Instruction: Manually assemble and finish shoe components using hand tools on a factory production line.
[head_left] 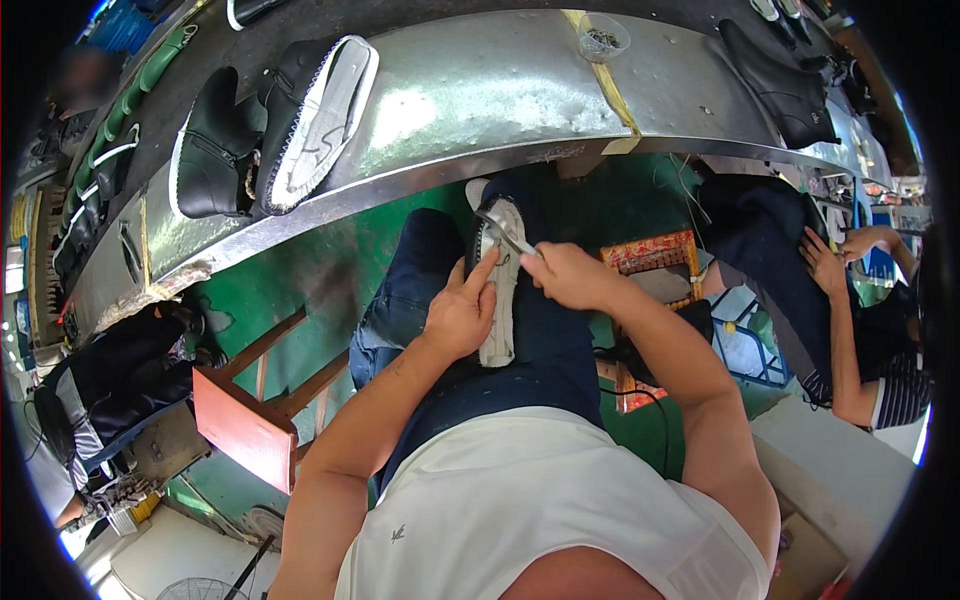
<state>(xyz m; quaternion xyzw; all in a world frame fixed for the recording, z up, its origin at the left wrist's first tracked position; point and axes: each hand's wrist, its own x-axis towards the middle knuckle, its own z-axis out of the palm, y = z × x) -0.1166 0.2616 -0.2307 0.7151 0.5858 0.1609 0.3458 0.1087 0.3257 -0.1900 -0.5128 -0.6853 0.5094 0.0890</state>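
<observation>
A shoe (pixel 501 320) lies sole up along my thighs, its pale underside facing me and a dark stitched edge showing on its left side. My left hand (pixel 462 315) grips its left side, with the index finger laid on the sole. In my right hand (pixel 565 275) is a slim metal hand tool (pixel 507 232), whose shiny end lies across the front half of the sole. The tool's exact kind cannot be made out, since my fingers cover its handle.
Ahead runs a metal-topped bench (pixel 450 90). On it are black ankle boots (pixel 215 150), a white-rimmed boot sole (pixel 325 125), a clear plastic cup (pixel 604 38) of small bits, and another black boot (pixel 775 85). A wooden stool (pixel 245 425) stands left; a co-worker (pixel 850 300) sits right.
</observation>
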